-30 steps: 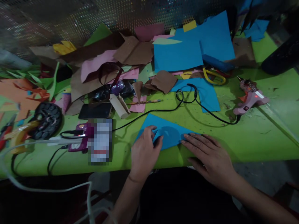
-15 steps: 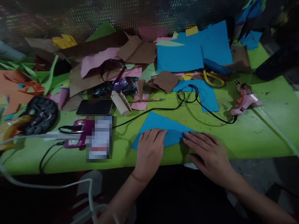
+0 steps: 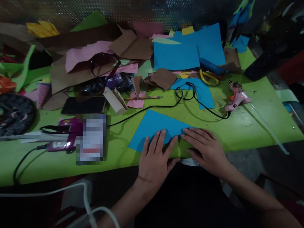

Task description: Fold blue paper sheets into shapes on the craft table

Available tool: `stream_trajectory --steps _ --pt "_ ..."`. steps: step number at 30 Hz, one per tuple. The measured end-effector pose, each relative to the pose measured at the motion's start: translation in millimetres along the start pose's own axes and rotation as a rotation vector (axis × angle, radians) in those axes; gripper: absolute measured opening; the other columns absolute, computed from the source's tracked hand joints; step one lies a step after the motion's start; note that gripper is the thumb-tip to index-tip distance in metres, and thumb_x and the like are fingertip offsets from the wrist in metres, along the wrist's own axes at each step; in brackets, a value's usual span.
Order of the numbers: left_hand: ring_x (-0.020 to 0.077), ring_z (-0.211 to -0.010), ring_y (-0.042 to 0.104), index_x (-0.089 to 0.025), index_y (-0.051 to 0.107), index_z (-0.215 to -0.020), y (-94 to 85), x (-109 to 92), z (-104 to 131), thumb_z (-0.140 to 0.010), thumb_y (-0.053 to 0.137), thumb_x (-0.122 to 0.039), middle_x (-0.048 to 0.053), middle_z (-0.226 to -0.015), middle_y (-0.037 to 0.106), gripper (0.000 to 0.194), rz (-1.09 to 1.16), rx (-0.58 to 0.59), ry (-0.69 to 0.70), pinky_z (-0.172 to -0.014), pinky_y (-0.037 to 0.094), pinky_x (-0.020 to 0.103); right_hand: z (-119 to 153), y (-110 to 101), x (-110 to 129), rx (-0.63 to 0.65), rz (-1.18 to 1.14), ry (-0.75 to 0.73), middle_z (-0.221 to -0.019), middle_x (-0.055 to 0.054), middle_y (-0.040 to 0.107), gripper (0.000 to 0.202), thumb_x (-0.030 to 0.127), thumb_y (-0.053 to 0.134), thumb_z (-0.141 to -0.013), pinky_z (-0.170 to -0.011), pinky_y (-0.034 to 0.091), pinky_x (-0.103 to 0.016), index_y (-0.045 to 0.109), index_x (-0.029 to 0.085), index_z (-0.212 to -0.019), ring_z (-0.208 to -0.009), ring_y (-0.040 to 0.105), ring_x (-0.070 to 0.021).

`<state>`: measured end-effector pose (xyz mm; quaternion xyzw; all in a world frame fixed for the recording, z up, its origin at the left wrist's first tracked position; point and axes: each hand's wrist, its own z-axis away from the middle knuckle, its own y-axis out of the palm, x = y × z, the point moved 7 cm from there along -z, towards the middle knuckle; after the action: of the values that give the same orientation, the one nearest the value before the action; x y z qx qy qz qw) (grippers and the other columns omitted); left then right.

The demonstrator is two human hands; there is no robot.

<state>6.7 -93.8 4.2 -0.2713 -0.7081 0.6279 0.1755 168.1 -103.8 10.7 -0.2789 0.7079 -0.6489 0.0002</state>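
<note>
The light is dim, with a soft sheen on the right part of the smooth green table surface (image 3: 263, 126) and near-black beyond its near edge. Faint shadows fall on the near side of the thin black looped cable (image 3: 152, 106). Specks glint across the perforated metallic backdrop (image 3: 95, 12). Detail is soft, murkiest past the far right corner; coarse pixel blocks cover the pale upright rectangular screen (image 3: 92, 136).

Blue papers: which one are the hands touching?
The nearest blue sheet, under the left hand and right hand; other blue papers lie farther back.

Pink glue gun (image 3: 239, 98) beside yellow-handled scissors (image 3: 209, 78)
</note>
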Motion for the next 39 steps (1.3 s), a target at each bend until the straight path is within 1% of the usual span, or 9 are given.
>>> stream_trajectory --steps 4,8,11,15,21,32,35,37,39 --pt "0.0384 -0.139 0.048 -0.028 0.051 -0.148 3.5 1 2 -0.093 0.057 -0.051 0.020 -0.155 0.046 0.060 0.021 -0.004 -0.001 -0.114 0.032 0.063 1 -1 6 -0.001 0.020 -0.005 -0.151 -0.005 0.054 0.045 0.025 0.052 -0.099 -0.119 0.036 -0.049 0.054 0.023 -0.144 -0.141 0.049 -0.0228" --pt "0.0385 -0.141 0.046 -0.024 0.055 -0.144 5.6 1 3 -0.092 0.062 -0.042 0.020 -0.156 0.044 0.056 0.046 0.000 -0.005 -0.116 0.030 0.064 1 4 28 0.027 0.034 -0.075 -0.155 -0.005 0.049 0.047 0.030 0.048 -0.102 -0.125 0.022 -0.051 0.048 0.022 -0.148 -0.147 0.041 -0.0215" --pt "0.0385 -0.140 0.047 -0.023 0.060 -0.139 7.7 2 4 -0.090 0.063 -0.037 0.020 -0.156 0.044 0.050 0.049 -0.011 -0.011 -0.117 0.028 0.065 1 12 37 0.077 0.024 -0.095 -0.156 -0.005 0.048 0.051 0.036 0.048 -0.102 -0.125 0.025 -0.050 0.044 0.022 -0.151 -0.148 0.040 -0.0207" --pt "0.0389 -0.143 0.044 -0.024 0.051 -0.147 9.1 2 7 -0.092 0.060 -0.037 0.020 -0.158 0.041 0.057 0.062 -0.026 0.003 -0.116 0.027 0.066 5 12 22 0.085 0.044 -0.006 -0.155 -0.008 0.048 0.053 0.036 0.049 -0.101 -0.123 0.028 -0.052 0.042 0.022 -0.152 -0.145 0.044 -0.0222" --pt "0.0341 -0.146 0.041 -0.028 0.040 -0.154 5.3 11 17 -0.095 0.057 -0.037 0.012 -0.160 0.040 0.062 0.106 -0.008 -0.016 -0.122 0.018 0.063 17 -6 -10 -0.001 0.126 0.096 -0.150 -0.005 0.056 0.051 0.029 0.053 -0.099 -0.118 0.029 -0.051 0.045 0.028 -0.150 -0.139 0.052 -0.0249" --pt "0.0316 -0.139 0.050 -0.026 0.022 -0.160 -12.1 42 62 -0.097 0.056 -0.030 0.010 -0.154 0.048 0.072 0.050 -0.017 -0.093 -0.122 0.014 0.062 19 -11 -14 -0.038 0.160 0.057 -0.145 -0.007 0.061 0.043 0.028 0.055 -0.099 -0.112 0.032 -0.049 0.051 0.025 -0.142 -0.134 0.056 -0.0260" --pt "0.0314 -0.141 0.048 -0.024 0.021 -0.160 -11.5 42 65 -0.097 0.055 -0.030 0.011 -0.155 0.047 0.072 0.031 -0.022 -0.093 -0.122 0.014 0.062 13 -14 -6 -0.089 0.184 0.058 -0.141 -0.005 0.064 0.040 0.027 0.058 -0.097 -0.113 0.031 -0.051 0.057 0.026 -0.137 -0.135 0.055 -0.0278" --pt "0.0315 -0.142 0.047 -0.024 0.022 -0.160 -11.4 41 65 -0.097 0.056 -0.031 0.011 -0.155 0.047 0.072 0.033 -0.032 -0.090 -0.122 0.015 0.062 6 -11 10 -0.108 0.175 0.023 -0.141 -0.004 0.064 0.040 0.027 0.058 -0.097 -0.115 0.028 -0.051 0.058 0.027 -0.137 -0.138 0.052 -0.0276" --pt "0.0317 -0.142 0.047 -0.024 0.024 -0.159 -11.3 41 64 -0.097 0.056 -0.031 0.012 -0.155 0.047 0.071 0.038 -0.038 -0.086 -0.122 0.016 0.062 -2 0 34 -0.051 0.132 -0.074 -0.145 -0.003 0.061 0.043 0.028 0.056 -0.098 -0.117 0.028 -0.049 0.054 0.028 -0.141 -0.141 0.049 -0.0244"
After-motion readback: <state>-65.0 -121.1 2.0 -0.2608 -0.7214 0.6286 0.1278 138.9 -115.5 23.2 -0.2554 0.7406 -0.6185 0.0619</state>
